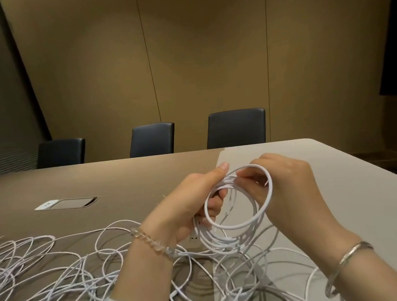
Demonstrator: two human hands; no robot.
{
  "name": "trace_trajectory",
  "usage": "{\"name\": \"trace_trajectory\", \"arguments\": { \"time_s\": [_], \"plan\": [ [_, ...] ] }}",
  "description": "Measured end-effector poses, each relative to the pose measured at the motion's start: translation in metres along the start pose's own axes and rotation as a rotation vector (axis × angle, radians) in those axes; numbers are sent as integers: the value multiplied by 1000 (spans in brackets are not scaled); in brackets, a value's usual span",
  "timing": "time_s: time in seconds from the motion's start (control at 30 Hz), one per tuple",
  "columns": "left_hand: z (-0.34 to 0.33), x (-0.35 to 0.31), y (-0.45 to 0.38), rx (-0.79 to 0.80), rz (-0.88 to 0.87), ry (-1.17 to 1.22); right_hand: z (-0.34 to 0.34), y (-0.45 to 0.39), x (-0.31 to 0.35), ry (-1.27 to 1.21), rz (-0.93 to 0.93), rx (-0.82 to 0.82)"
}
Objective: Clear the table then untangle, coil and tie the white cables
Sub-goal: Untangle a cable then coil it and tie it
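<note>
Coil (236,208): you're gripping it w/ left hand (195,205) to keep loops stacked; right hand (283,187) fingers pinching top loop, adding turn.

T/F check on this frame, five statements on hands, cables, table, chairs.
1. Both hands hold one coil of white cable. True: the left hand and right hand both have a grip on the coil.
2. The coil lies flat on the table. False: it is held up above the table.
3. Loose white cables are spread over the table. True.
4. Four chairs stand behind the table. False: three chairs show.
5. The right wrist wears a beaded bracelet. False: the bead bracelet is on the left wrist; the right has a plain bangle.
</note>
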State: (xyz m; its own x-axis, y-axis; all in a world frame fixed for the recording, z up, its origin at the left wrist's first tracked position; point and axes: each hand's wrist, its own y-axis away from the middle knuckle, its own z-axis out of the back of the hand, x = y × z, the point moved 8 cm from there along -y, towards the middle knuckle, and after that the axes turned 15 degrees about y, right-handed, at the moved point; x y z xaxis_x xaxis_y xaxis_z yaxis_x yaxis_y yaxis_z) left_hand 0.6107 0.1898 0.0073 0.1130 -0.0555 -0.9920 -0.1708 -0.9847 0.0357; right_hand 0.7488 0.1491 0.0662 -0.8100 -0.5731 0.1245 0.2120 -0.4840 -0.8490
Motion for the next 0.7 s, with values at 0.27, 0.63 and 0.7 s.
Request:
{"name": "trace_trajectory", "arguments": {
  "time_s": [0.27, 0.63, 0.7],
  "plan": [
    [18, -11, -2, -86, -151, 123, -28, 3, -23, -839, -386, 359],
    [16, -5, -3, 47, -15, 516, -23, 5, -9, -478, -218, 15],
    [25, -8, -3, 10, -23, 542, -44, 11, -22, -745, -433, 116]
  ]
}}
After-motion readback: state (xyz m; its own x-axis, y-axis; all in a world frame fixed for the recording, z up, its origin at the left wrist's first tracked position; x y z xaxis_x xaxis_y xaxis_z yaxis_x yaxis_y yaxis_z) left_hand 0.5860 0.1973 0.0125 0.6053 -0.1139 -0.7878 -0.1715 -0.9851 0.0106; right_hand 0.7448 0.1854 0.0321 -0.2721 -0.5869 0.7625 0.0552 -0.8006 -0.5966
